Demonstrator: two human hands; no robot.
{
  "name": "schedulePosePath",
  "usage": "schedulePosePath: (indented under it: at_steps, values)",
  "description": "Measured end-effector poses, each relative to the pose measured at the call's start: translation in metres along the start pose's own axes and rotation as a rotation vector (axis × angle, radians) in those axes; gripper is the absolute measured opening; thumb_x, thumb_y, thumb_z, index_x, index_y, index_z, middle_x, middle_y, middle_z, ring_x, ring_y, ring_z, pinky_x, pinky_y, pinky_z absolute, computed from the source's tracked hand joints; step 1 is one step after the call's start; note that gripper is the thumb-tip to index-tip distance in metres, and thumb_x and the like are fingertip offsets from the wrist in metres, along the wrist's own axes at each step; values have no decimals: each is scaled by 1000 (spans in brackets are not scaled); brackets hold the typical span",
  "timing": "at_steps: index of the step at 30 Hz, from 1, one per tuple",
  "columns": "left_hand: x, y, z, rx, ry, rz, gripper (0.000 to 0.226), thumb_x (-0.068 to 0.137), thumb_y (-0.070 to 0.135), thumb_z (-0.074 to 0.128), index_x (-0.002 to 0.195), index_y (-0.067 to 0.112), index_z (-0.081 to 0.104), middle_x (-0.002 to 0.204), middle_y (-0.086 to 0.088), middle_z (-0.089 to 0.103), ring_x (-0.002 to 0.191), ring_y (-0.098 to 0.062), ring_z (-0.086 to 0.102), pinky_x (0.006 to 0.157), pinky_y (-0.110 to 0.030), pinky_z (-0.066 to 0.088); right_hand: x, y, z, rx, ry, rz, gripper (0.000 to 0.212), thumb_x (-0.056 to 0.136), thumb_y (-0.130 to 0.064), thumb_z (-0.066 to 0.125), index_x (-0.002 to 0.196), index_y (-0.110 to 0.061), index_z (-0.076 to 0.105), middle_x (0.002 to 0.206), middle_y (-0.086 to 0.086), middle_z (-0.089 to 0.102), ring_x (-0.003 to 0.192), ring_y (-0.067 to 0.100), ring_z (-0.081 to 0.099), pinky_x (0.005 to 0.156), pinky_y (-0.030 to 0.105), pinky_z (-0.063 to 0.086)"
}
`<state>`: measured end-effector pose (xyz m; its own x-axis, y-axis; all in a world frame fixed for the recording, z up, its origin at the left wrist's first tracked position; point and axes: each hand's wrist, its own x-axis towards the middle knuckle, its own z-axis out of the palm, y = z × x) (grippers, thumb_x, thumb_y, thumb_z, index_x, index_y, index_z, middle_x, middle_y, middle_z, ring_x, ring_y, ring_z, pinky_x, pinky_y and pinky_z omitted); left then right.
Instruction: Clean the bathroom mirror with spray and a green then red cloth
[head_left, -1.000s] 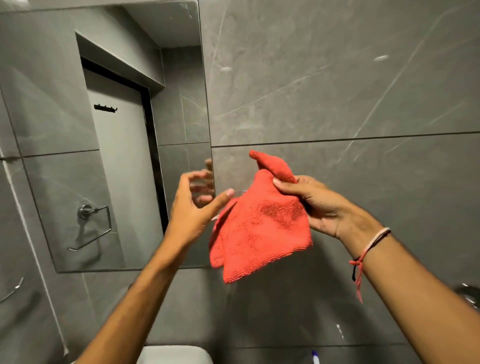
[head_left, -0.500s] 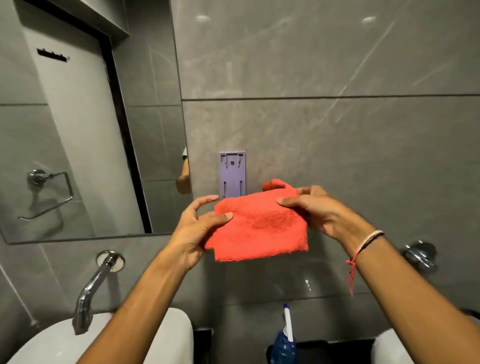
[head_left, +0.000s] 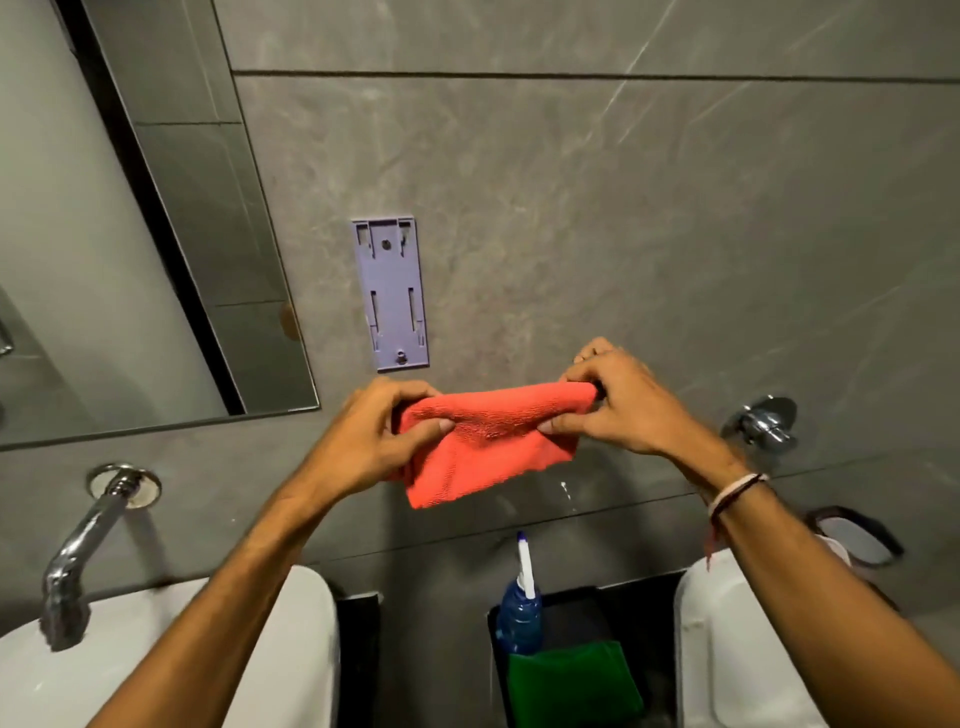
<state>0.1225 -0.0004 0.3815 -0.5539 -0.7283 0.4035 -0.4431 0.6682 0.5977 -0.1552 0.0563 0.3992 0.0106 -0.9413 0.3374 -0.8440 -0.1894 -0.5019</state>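
Here both hands, left hand (head_left: 363, 441) and right hand (head_left: 618, 405), pinch the red cloth (head_left: 488, 447); fold it evenly, edges matched, toward the green cloth (head_left: 571, 680) at six o'clock.

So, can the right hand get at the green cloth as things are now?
Probably not at once: the right hand and left hand both hold the red cloth. The green cloth lies uncovered below beside the spray bottle, so the way is free once it lets go.
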Motion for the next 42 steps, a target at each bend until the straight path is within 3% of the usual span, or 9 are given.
schedulePosePath:
  at_steps: [6, 13, 17, 19, 23, 26, 30, 36, 42]
  values:
    - [7, -9, 52, -620, 131, -388, 24, 78, 24, 83, 90, 13, 65, 73, 5, 65, 62, -6, 54, 49, -17, 41, -13, 33, 29, 956, -135, 386, 19, 77, -11, 80, 95, -9, 75, 89, 3, 78, 77, 11, 70, 68, 22, 58]
    - [24, -18, 125, -283, 296, -507, 20, 84, 21, 83, 78, 14, 65, 74, -14, 72, 70, -22, 62, 68, -41, 55, -40, 29, 70, 70, 149, 268, 34, 82, -43, 79, 106, -20, 74, 94, 3, 79, 95, 25, 71, 86, 37, 56]
    - [29, -5, 150, -821, 144, -754, 67, 95, 62, 55, 94, -2, 75, 100, -24, 77, 88, -27, 68, 92, -52, 59, -52, 25, 78, 24, -22, 67, 55, 85, -64, 58, 119, -24, 76, 108, -3, 65, 106, 16, 60, 97, 34, 50]
    - [25, -4, 158, -1116, 38, -754, 61, 93, 55, 63, 110, -3, 75, 103, -23, 77, 85, -26, 75, 79, -43, 65, -55, 36, 78, 65, -73, 57, 57, 87, -64, 51, 122, -27, 76, 116, -9, 56, 113, 11, 46, 105, 32, 40]
    - [23, -1, 179, -1320, 176, -806, 36, 95, 8, 65, 127, -8, 62, 103, -22, 73, 71, -19, 75, 56, -31, 65, -55, 74, 74, 487, 230, 342, 33, 87, -47, 75, 117, -37, 66, 119, -5, 58, 102, 7, 55, 93, 23, 46]
    - [25, 7, 206, -1321, 261, -867, 32, 93, 0, 67, 123, 4, 57, 102, -16, 69, 74, -18, 69, 55, -29, 62, -61, 105, 85, 1080, -11, 657, 51, 79, -33, 86, 122, -14, 64, 112, 18, 73, 82, 20, 71, 79, 42, 62]
    - [20, 4, 242, -915, 197, -744, 31, 87, -2, 74, 113, 4, 59, 97, -12, 66, 76, -16, 64, 61, -23, 58, -78, 145, 108, 1226, -39, 802, 49, 73, -6, 84, 118, 4, 66, 102, 22, 68, 87, 32, 66, 74, 42, 58]
    - [-3, -56, 241, 274, 332, -179, 61, 91, 57, 62, 134, 13, 57, 137, -13, 56, 127, -29, 54, 104, -47, 47, -88, 210, 135, 981, -233, 917, 38, 81, 2, 78, 117, -2, 68, 104, 16, 70, 94, 34, 68, 62, 41, 60]
    - [-33, -127, 263, 854, 277, 106, 84, 95, 65, 49, 163, 22, 22, 165, -27, 26, 154, -38, 24, 125, -60, 16, -85, 257, 214, 663, -406, 1007, 48, 86, 11, 71, 131, 4, 56, 122, 27, 65, 105, 30, 62, 96, 53, 54]
